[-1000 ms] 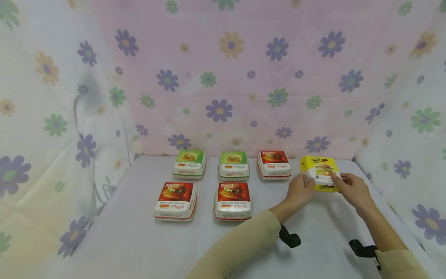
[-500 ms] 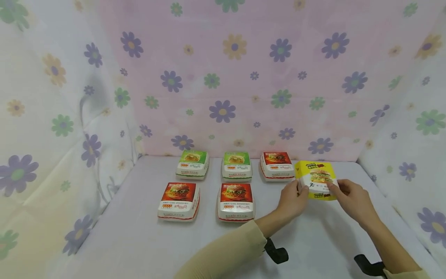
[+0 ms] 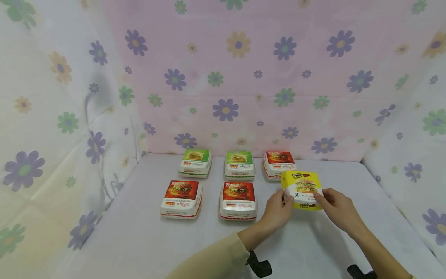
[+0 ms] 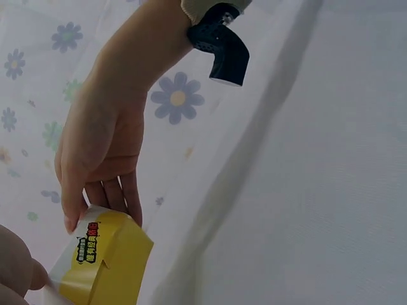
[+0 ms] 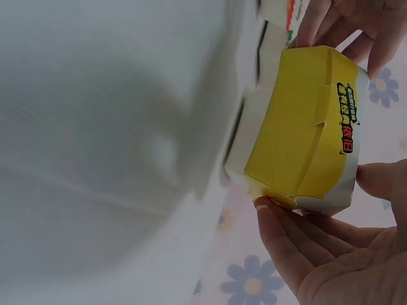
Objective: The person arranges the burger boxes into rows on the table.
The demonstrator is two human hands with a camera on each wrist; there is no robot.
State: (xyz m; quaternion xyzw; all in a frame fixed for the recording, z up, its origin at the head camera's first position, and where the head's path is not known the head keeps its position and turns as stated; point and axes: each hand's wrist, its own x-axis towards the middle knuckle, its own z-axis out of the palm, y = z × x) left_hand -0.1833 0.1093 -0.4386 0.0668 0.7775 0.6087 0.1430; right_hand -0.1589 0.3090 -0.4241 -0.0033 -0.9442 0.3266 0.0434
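Between both hands a yellow and white burger box (image 3: 302, 190) is held above the table, its lid with the burger picture facing up. My left hand (image 3: 278, 211) grips its left side, thumb at the near left corner. On the opposite side my right hand (image 3: 338, 209) pinches it, the thumb on the lid and the fingers beneath, as the right wrist view shows of the yellow box (image 5: 308, 127). Just behind it stands a red and white burger box (image 3: 278, 164), partly covered by the yellow one. Another red burger box (image 3: 238, 200) sits left of my left hand.
Two green and white burger boxes, one at the left (image 3: 196, 162) and one in the middle (image 3: 239, 166), stand in the back row. A further red burger box (image 3: 182, 198) is at front left. Flowered cloth (image 3: 244, 77) walls in the white table (image 3: 139, 240) at the back and sides.
Both hands have carried the yellow burger box left and nearer to me, from the right of the back row to in front of the back red box. The other boxes stay put.
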